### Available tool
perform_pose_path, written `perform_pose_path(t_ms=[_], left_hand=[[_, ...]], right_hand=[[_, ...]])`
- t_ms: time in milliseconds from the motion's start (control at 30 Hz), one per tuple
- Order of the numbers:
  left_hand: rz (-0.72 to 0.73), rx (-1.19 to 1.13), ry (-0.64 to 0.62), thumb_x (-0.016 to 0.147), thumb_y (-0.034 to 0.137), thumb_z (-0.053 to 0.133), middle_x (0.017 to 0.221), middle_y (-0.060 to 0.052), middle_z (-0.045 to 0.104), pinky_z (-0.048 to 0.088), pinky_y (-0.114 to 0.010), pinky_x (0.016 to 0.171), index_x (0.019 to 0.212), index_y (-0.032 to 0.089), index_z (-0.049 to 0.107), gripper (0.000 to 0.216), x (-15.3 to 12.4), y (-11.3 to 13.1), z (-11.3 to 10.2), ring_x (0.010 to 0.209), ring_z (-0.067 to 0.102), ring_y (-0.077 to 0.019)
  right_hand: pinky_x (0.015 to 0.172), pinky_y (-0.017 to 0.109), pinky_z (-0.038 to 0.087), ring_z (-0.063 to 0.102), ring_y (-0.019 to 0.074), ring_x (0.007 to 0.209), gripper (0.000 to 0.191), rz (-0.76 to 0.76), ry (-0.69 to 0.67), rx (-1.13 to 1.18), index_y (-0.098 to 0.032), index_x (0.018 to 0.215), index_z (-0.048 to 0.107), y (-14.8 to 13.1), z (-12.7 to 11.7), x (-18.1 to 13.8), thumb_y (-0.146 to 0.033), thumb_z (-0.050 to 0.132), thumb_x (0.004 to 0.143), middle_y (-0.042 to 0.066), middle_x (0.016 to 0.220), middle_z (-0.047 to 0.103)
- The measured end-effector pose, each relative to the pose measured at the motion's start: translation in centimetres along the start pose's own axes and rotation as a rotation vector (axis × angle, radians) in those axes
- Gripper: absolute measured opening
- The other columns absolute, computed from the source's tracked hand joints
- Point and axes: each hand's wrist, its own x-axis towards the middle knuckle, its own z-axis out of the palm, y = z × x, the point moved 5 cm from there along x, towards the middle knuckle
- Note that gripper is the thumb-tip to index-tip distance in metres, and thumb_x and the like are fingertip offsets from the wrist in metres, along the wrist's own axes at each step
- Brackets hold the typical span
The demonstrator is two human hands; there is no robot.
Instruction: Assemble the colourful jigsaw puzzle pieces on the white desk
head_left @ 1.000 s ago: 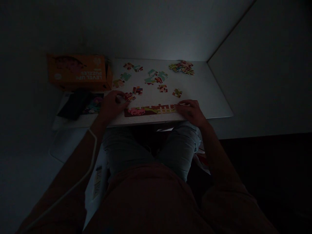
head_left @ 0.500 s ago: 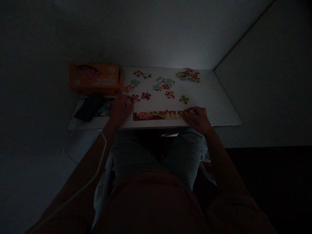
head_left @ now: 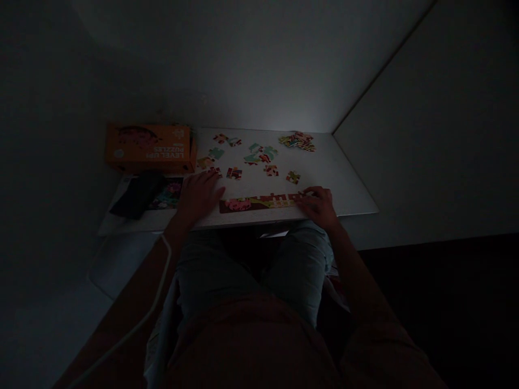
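Observation:
The scene is very dark. A joined strip of puzzle pieces (head_left: 259, 203) lies along the near edge of the white table (head_left: 348, 189). My left hand (head_left: 199, 193) lies flat on the table just left of the strip, fingers stretched towards loose pieces (head_left: 234, 173). My right hand (head_left: 319, 203) rests on the strip's right end with its fingers curled over the pieces there. Several loose pieces (head_left: 259, 154) are scattered further back, and a small heap of pieces (head_left: 298, 141) sits at the far right.
An orange puzzle box (head_left: 149, 148) stands at the table's far left. A dark object (head_left: 135, 199) lies on a printed sheet (head_left: 167, 193) in front of it. Walls close in behind and to the right. A white cable (head_left: 156, 292) runs along my left arm.
My left hand has let go of the red piece it was touching and now lies flat nearer the strip. My right hand stays at the strip's right end. The camera view shifted.

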Motion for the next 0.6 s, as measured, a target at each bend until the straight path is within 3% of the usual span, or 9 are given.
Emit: perform_pose_path(t_ms=[167,367,600], left_hand=[[0.028,0.025,-0.055,0.102,0.064,0.065,0.177,-0.013,0.043,0.026,-0.061,0.133,0.166,0.027,0.049,0.076,0.0,0.0,0.5,0.162,0.038,-0.039],[-0.017,0.017,-0.045,0.1,0.07,0.067,0.175,-0.015,0.045,0.027,-0.059,0.133,0.163,0.027,0.05,0.079,0.2,-0.2,0.4,0.16,0.041,-0.04],[-0.044,0.01,-0.025,0.105,0.059,0.061,0.176,-0.013,0.045,0.028,-0.056,0.134,0.165,0.026,0.049,0.069,0.4,-0.5,0.6,0.161,0.042,-0.036]], right_hand=[[0.114,0.062,0.049,0.065,0.0382,0.123,0.036,0.094,0.065,-0.014,-0.032,0.127,0.079,1.5,-0.2,1.8,-0.053,0.063,0.102,0.014,0.129,0.07],[0.112,0.062,0.05,0.067,0.0394,0.119,0.05,0.216,0.116,-0.001,-0.022,0.132,0.078,3.5,0.4,6.1,-0.057,0.072,0.096,0.019,0.133,0.069],[0.112,0.068,0.044,0.056,0.0468,0.134,0.057,0.143,0.001,-0.1,-0.026,0.142,0.076,-0.3,3.4,10.2,-0.062,0.074,0.097,0.021,0.143,0.064]])
